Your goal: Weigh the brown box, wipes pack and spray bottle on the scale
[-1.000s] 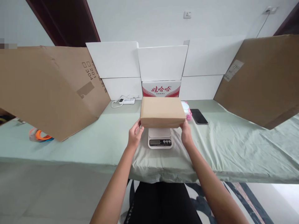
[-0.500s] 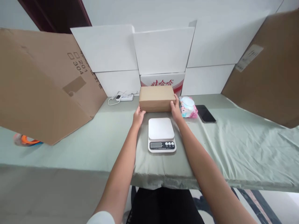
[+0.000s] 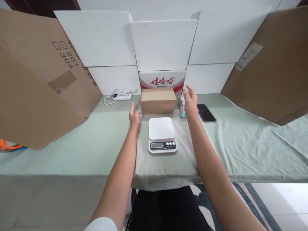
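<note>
A closed brown cardboard box [image 3: 157, 104] rests on the green cloth behind a white kitchen scale [image 3: 161, 128]. My left hand [image 3: 134, 116] is just left of the box, apart from it, fingers stretched and holding nothing. On the other side my right hand [image 3: 190, 100] is raised over a pack of wipes [image 3: 182, 106] and partly hides it; its fingers are apart with nothing in them. The scale's pan is bare, and its display looks blank.
A dark phone [image 3: 206, 113] lies right of the wipes. A white power strip [image 3: 122, 96] with a cable is at the back left. White boxes [image 3: 163, 45] line the back; large cardboard sheets [image 3: 31, 80] stand at both sides. Something orange [image 3: 8, 146] lies far left.
Both hands have let go of the brown box and moved outward from its sides. The box now stands on the cloth behind the scale. The view has shifted slightly.
</note>
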Available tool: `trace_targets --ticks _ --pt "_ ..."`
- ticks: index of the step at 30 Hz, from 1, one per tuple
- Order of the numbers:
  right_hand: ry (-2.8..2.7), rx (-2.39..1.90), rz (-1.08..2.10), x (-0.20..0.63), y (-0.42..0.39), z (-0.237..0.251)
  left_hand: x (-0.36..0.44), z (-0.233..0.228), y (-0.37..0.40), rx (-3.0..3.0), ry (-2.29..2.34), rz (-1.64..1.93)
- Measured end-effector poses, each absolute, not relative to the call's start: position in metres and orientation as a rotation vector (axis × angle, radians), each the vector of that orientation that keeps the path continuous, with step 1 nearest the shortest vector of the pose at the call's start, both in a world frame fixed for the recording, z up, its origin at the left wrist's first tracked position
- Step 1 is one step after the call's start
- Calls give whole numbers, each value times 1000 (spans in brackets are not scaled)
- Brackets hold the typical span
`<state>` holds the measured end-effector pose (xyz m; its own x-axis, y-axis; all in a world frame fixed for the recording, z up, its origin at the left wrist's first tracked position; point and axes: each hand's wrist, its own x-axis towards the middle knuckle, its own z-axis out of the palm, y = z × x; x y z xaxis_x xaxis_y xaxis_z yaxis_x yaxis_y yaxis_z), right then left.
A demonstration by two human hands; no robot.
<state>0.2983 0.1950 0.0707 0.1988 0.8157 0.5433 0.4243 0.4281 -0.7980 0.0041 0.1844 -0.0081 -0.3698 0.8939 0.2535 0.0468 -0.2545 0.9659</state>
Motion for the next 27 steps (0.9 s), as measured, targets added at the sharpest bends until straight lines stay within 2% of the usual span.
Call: trace_targets --ticks 4,7,10,16,27 --pt "-1463 -1785 210 313 188 100 6 -5 180 1125 1303 1803" --pt "-1512 -2226 205 309 188 97 10 -5 180 1131 1273 1815" --pt "-1498 -2418 241 304 190 88 11 -6 180 1152 1259 1813" --pt "-1493 -2467 303 317 185 88 9 -6 180 1142 1279 1774" --pt "-1487 -2197 361 352 180 87 10 -9 181 1162 1275 1824"
